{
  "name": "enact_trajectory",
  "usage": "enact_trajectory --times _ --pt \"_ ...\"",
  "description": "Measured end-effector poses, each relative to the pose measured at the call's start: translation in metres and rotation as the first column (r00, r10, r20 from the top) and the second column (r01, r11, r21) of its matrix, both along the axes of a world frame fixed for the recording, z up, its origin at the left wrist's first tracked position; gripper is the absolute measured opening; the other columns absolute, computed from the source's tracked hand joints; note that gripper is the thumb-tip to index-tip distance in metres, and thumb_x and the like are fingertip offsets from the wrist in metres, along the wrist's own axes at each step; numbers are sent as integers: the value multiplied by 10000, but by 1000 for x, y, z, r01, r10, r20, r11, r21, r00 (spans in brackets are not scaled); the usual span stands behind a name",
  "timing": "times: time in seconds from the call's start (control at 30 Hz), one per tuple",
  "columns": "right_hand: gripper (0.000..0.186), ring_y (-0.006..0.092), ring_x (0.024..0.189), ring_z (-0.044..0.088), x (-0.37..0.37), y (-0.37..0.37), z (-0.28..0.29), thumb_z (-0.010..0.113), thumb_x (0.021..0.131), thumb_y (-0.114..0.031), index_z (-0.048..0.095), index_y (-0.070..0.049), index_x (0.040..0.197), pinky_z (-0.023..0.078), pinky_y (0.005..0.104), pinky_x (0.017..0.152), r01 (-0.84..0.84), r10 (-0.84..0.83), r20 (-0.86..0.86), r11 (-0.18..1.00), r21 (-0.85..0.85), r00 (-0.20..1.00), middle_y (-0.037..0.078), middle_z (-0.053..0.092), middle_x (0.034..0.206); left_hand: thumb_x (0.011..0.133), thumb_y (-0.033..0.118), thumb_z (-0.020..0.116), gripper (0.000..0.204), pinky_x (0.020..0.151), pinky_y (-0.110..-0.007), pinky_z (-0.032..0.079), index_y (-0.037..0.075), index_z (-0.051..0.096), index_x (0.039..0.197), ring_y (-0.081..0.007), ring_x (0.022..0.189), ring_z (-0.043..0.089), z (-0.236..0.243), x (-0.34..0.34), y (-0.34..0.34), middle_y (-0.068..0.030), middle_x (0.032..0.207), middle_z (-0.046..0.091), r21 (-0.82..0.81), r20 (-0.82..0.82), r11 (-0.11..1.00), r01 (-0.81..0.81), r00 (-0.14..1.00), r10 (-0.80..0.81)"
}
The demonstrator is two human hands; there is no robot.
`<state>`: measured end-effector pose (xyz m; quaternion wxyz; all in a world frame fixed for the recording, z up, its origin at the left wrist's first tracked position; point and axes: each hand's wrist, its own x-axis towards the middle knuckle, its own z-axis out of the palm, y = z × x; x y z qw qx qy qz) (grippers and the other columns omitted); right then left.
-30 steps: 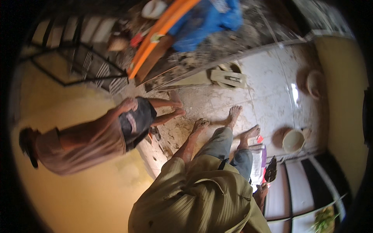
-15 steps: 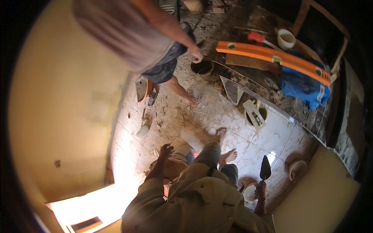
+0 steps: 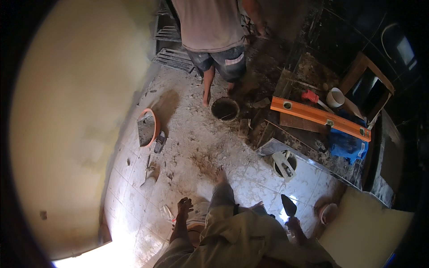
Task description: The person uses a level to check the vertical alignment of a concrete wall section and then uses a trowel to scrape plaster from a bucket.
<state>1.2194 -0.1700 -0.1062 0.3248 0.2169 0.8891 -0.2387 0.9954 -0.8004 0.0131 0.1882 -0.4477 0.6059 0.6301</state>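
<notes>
My right hand grips a pointed trowel by its handle, with the dark blade turned away from me. Low on the left, my left hand hangs beside my knee. Its fingers are loosely bent and apart, holding nothing. Just beside that hand stands a pale bucket, partly covered by my arm and leg. A round pinkish tub is on the tiles to the right of the trowel.
A co-worker stands ahead, facing away, near a black bucket. An orange-rimmed tub lies by the left wall. On the right ledge are an orange spirit level, a red-headed mallet, a white bowl and blue plastic.
The co-worker has stepped farther away and turned their back. My view has shifted forward. The trowel stays in my right hand; my left hand still holds nothing.
</notes>
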Motion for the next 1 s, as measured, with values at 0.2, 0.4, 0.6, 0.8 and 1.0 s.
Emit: enact_trajectory --times 0.2,0.4,0.6,0.8,1.0 --pt "272 319 843 617 -120 -95 60 658 705 -335 641 -70 762 499 448 764 -195 193 65 980 34 979 128 639 803 868 330 607 434 655 -433 537 130 504 1239 -254 825 645 -13 -115 -73 -71 1048 633 72 -18 996 56 998 -55" --pt "194 323 788 619 -191 -146 40 667 691 -242 605 -64 742 501 435 659 -146 147 -63 989 21 987 137 610 818 811 236 681 598 640 -386 527 70 439 1331 -219 788 634 7 -219 -129 -80 1012 645 46 -91 998 30 996 -26" --pt "258 340 846 637 -281 -200 71 646 709 -218 594 -55 902 521 449 713 279 -265 253 960 -19 930 151 632 892 826 266 674 613 677 -332 520 68 420 1348 -200 849 624 5 -311 -123 -90 1063 627 43 -164 979 198 968 -188" --pt "233 354 810 655 -346 -224 47 629 721 -192 584 -74 917 522 472 676 377 -360 229 926 -33 904 142 658 839 835 161 678 596 587 -303 498 55 421 1363 -153 727 597 -6 -370 -97 -68 954 653 -19 -20 953 303 953 -303" --pt "212 346 750 641 -413 -245 42 650 714 -186 548 -106 881 492 475 625 518 -494 166 837 -175 854 137 625 766 802 160 709 632 519 -273 417 -34 434 1337 -92 592 496 -57 -474 -67 -8 661 560 -282 75 744 605 788 -612"
